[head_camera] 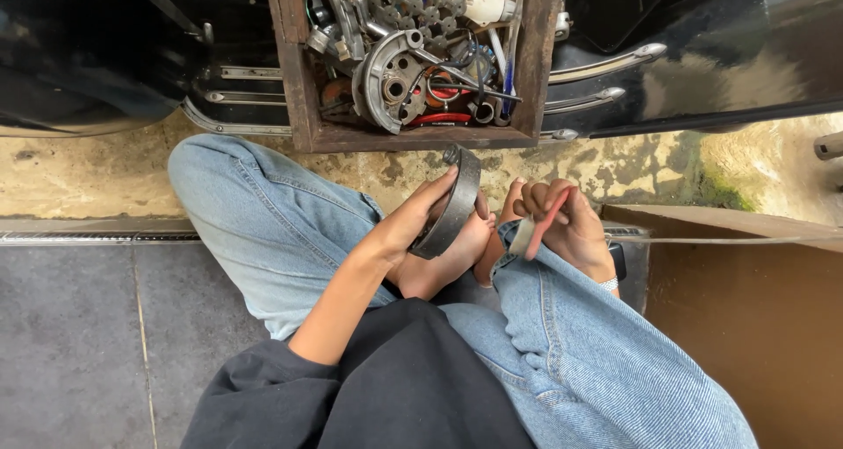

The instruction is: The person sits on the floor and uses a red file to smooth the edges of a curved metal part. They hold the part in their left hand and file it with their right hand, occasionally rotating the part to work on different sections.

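Head view: the left hand (421, 221) is clamped on a curved grey metal brake shoe (450, 205), fingers on its outer face, thumb behind, above the person's crossed legs in blue denim jeans (281, 229). The right hand (571, 225) is closed on a folded strip of pink-and-grey abrasive paper (536, 229), just beside the shoe. The shoe looks rigid, fairly heavy and possibly greasy; gripping across its width at mid-arc seems soundest. A wooden crate of metal parts (299, 107) stands on the concrete floor (88, 177) ahead.
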